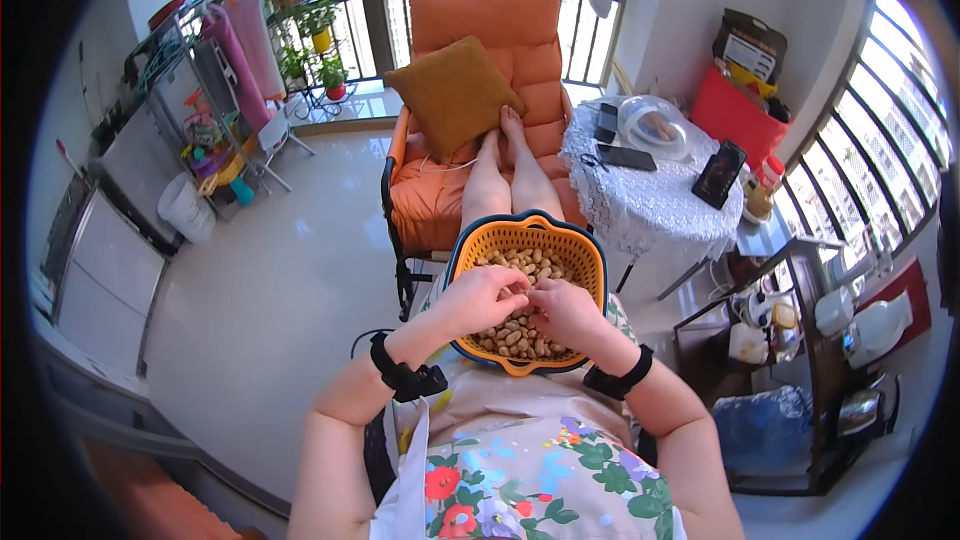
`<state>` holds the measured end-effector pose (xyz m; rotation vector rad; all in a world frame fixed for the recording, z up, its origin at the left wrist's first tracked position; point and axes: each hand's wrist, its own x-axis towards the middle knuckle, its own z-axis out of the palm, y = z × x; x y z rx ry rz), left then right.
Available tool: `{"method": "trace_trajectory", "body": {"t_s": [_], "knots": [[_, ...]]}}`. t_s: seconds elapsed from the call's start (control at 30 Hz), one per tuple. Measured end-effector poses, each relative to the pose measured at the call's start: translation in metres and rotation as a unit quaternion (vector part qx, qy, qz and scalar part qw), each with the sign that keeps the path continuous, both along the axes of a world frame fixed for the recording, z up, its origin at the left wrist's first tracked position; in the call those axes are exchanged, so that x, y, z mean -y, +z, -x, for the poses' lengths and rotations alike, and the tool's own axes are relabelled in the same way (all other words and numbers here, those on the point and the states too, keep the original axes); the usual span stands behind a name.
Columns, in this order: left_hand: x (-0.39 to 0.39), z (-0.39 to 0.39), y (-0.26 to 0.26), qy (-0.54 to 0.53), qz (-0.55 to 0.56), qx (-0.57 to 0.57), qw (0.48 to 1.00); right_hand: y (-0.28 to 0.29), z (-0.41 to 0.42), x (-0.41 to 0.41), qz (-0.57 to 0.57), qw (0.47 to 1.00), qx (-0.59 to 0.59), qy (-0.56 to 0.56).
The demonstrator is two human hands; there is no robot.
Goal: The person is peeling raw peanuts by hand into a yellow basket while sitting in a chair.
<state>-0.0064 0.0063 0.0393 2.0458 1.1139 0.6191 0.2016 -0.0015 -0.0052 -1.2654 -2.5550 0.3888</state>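
Note:
A yellow-orange plastic colander (534, 222) nested in a dark blue basin (450, 270) rests on my lap. Many unshelled peanuts (517, 339) lie inside it. Over the middle of the peanuts, my left hand (487, 298) and my right hand (564, 309) meet at the fingertips. Both pinch at one spot, around a small pale thing that looks like a peanut and is mostly hidden by the fingers. Each wrist wears a black strap with a small device. A floral apron (517, 465) covers my front.
My legs stretch onto an orange padded chair (487, 15) bearing a brown cushion (454, 97). At right, a lace-covered round table (645, 202) holds phones (720, 174) and a clear plastic container (652, 126). A dark shelf (806, 360) stands nearer. A drying rack (232, 52) and white bucket (186, 206) are left.

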Motion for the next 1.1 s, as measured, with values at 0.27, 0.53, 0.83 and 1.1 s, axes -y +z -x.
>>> {"method": "trace_trajectory", "body": {"t_s": [0.27, 0.53, 0.83, 1.1], "knots": [[0.001, -0.007, -0.018, -0.038, -0.024, 0.016, 0.999, -0.001, -0.012, 0.009, -0.052, 0.997, -0.05, -0.008], [0.004, -0.014, -0.034, -0.022, -0.016, 0.033, 0.999, -0.004, -0.016, 0.012, -0.087, 0.987, -0.131, -0.029], [0.006, -0.02, -0.042, -0.002, -0.01, 0.008, 1.0, -0.011, -0.015, 0.008, -0.075, 0.993, -0.082, -0.027], [-0.005, -0.03, -0.066, 0.064, -0.073, 0.166, 0.981, -0.01, -0.009, 0.005, -0.028, 0.981, -0.175, -0.081]]}}
